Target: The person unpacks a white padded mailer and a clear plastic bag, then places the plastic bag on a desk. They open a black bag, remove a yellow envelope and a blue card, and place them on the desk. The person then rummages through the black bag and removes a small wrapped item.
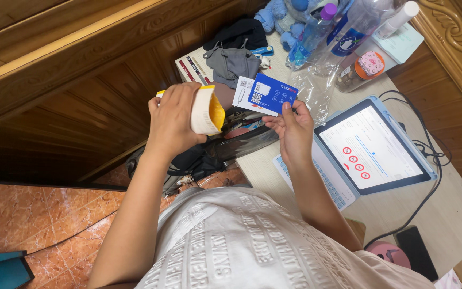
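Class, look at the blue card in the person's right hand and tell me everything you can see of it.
The blue card is a flat, stiff-looking rectangle, deep blue with small white symbols and a square code patch. It tilts slightly, face up toward the camera. A white card lies behind its left edge. The right hand pinches its lower edge, above the desk.
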